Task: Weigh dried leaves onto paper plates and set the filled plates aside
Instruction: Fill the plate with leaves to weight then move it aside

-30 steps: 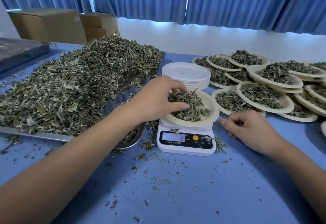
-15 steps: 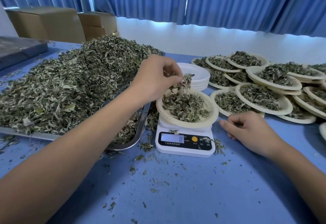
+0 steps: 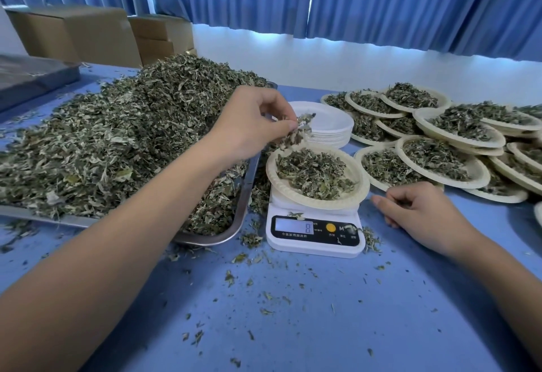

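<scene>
A white digital scale [image 3: 315, 235] stands in the middle of the blue table. On it sits a paper plate [image 3: 360, 188] heaped with dried leaves [image 3: 313, 172]. My left hand [image 3: 252, 122] hovers just above the plate's left rim and pinches a small tuft of leaves [image 3: 296, 134] between thumb and fingers. My right hand [image 3: 422, 213] rests on the table right of the scale, fingers loosely curled and holding nothing. A big pile of dried leaves [image 3: 117, 137] fills a metal tray [image 3: 243, 195] on the left.
A stack of blank white plates [image 3: 331, 125] stands behind the scale. Several filled plates [image 3: 440, 160] overlap at the right. Cardboard boxes [image 3: 88, 34] sit at the back left, blue curtains behind. Leaf crumbs litter the table [image 3: 293, 313].
My left hand lifted off the plate with a pinch of leaves and drew slightly left and up. The right hand has stayed in place.
</scene>
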`<state>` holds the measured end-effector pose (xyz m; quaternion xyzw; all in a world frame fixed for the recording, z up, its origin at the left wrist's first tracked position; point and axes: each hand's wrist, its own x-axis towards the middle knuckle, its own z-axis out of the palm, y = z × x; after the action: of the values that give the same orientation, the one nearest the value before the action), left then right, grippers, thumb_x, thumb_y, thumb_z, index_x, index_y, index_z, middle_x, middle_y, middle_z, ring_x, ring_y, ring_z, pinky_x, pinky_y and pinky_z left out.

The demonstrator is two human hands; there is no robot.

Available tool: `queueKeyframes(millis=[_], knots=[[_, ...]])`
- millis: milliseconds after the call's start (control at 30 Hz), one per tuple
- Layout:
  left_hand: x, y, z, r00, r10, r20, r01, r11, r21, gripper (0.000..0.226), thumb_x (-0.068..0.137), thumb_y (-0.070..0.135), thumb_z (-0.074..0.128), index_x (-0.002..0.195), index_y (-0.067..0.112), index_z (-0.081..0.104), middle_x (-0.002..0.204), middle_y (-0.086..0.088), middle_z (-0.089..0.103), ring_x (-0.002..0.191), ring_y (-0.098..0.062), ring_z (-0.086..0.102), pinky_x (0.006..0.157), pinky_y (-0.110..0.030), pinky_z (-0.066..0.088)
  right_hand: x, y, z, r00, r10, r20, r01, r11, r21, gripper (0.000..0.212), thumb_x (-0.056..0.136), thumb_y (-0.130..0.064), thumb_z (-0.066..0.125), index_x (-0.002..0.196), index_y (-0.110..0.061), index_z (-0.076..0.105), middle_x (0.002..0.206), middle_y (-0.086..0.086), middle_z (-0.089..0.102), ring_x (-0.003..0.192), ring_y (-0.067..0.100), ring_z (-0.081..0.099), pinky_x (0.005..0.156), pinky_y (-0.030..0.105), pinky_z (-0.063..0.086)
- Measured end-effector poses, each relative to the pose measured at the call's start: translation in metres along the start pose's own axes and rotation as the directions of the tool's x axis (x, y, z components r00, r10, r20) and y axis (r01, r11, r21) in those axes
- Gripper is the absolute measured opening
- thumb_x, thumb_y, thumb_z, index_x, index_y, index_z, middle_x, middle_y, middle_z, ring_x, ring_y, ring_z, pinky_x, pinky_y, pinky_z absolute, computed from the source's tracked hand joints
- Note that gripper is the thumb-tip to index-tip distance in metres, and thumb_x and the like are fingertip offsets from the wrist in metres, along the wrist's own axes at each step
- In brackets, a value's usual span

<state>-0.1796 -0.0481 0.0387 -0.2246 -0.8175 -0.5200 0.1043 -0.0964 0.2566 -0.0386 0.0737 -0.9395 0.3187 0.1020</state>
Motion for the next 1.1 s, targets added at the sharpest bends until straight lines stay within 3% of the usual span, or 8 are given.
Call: queueKeyframes(millis=[100, 233, 367, 500, 633, 800, 967, 1100], knots=[[0.001, 0.001, -0.010, 0.980, -0.168, 0.104, 0.192, 0.929, -0.316, 0.012, 0.086, 0.000, 0.074, 0.097, -0.003, 0.070, 0.085, -0.012, 0.075, 0.071, -0.017, 0.070, 0.066, -0.025, 0.058, 0.000, 0.000, 0.000, 1.000, 0.002, -0.001, -0.002, 1.000, -0.003, 0.051, 0.099, -0.033, 0.063, 0.052, -0.016, 0.056, 0.049, -0.005, 0.059, 0.042, 0.008, 0.043, 0.046, 0.016, 0.036], [0.010, -0.006, -0.036, 0.952, -0.282, 0.121, 0.307, 0.887, -0.346, 0.010, 0.086, -0.002, 0.071, 0.095, -0.002, 0.070, 0.092, -0.013, 0.077, 0.079, -0.019, 0.075, 0.067, -0.022, 0.058, -0.001, 0.000, 0.000, 1.000, -0.006, -0.005, 0.006, 1.000, -0.010, 0.052, 0.099, -0.031, 0.064, 0.051, -0.014, 0.054, 0.046, -0.008, 0.055, 0.041, 0.004, 0.039, 0.046, 0.013, 0.035], [0.014, -0.037, -0.063, 0.930, -0.366, -0.017, 0.365, 0.920, 0.141, 0.004, 0.086, 0.001, 0.072, 0.085, 0.006, 0.073, 0.089, -0.009, 0.076, 0.074, -0.016, 0.074, 0.066, -0.027, 0.061, 0.001, 0.001, 0.002, 1.000, -0.006, 0.000, 0.006, 1.000, -0.005, 0.052, 0.099, -0.032, 0.064, 0.051, -0.016, 0.055, 0.046, -0.007, 0.056, 0.041, 0.005, 0.040, 0.046, 0.014, 0.035], [0.003, -0.065, -0.061, 0.814, -0.571, 0.105, 0.390, 0.672, 0.630, 0.007, 0.086, 0.006, 0.075, 0.080, 0.009, 0.075, 0.086, -0.009, 0.075, 0.060, -0.017, 0.063, 0.058, -0.030, 0.054, 0.001, 0.002, 0.001, 1.000, -0.017, 0.003, 0.017, 1.000, -0.012, 0.049, 0.099, -0.034, 0.064, 0.053, -0.018, 0.057, 0.047, -0.005, 0.057, 0.041, 0.004, 0.040, 0.047, 0.014, 0.035], [0.011, -0.061, -0.053, 0.939, -0.335, -0.074, 0.304, 0.712, 0.633, 0.015, 0.085, 0.013, 0.079, 0.074, 0.023, 0.075, 0.084, 0.006, 0.072, 0.079, -0.015, 0.068, 0.079, -0.039, 0.059, 0.000, 0.002, 0.001, 1.000, -0.013, 0.005, 0.013, 1.000, 0.000, 0.050, 0.099, -0.035, 0.064, 0.053, -0.016, 0.057, 0.047, -0.003, 0.058, 0.042, 0.006, 0.041, 0.046, 0.014, 0.035], [0.007, -0.064, -0.036, 0.982, -0.169, 0.089, 0.070, 0.752, 0.655, 0.006, 0.094, 0.027, 0.067, 0.096, 0.026, 0.073, 0.101, 0.005, 0.068, 0.091, -0.015, 0.064, 0.087, -0.037, 0.055, 0.000, 0.001, 0.001, 1.000, -0.012, 0.008, 0.012, 1.000, 0.011, 0.051, 0.099, -0.033, 0.064, 0.052, -0.015, 0.055, 0.048, -0.002, 0.058, 0.043, 0.006, 0.042, 0.047, 0.015, 0.035], [0.002, -0.048, -0.019, 0.987, 0.111, 0.118, -0.151, 0.893, 0.424, 0.008, 0.094, 0.029, 0.069, 0.098, 0.024, 0.074, 0.093, 0.013, 0.070, 0.088, -0.003, 0.063, 0.084, -0.029, 0.054, 0.000, 0.001, 0.000, 1.000, -0.007, 0.016, 0.007, 1.000, 0.011, 0.050, 0.099, -0.035, 0.063, 0.053, -0.015, 0.056, 0.049, 0.000, 0.058, 0.043, 0.008, 0.042, 0.047, 0.016, 0.036], [-0.002, -0.036, -0.008, 0.979, 0.139, 0.148, -0.176, 0.946, 0.272, 0.024, 0.086, 0.043, 0.075, 0.101, 0.024, 0.077, 0.092, 0.010, 0.071, 0.083, -0.008, 0.063, 0.076, -0.022, 0.052, 0.000, 0.000, 0.000, 1.000, -0.002, 0.016, 0.002, 1.000, 0.017, 0.050, 0.099, -0.033, 0.064, 0.053, -0.018, 0.057, 0.048, -0.001, 0.057, 0.043, 0.008, 0.041, 0.047, 0.016, 0.035]])
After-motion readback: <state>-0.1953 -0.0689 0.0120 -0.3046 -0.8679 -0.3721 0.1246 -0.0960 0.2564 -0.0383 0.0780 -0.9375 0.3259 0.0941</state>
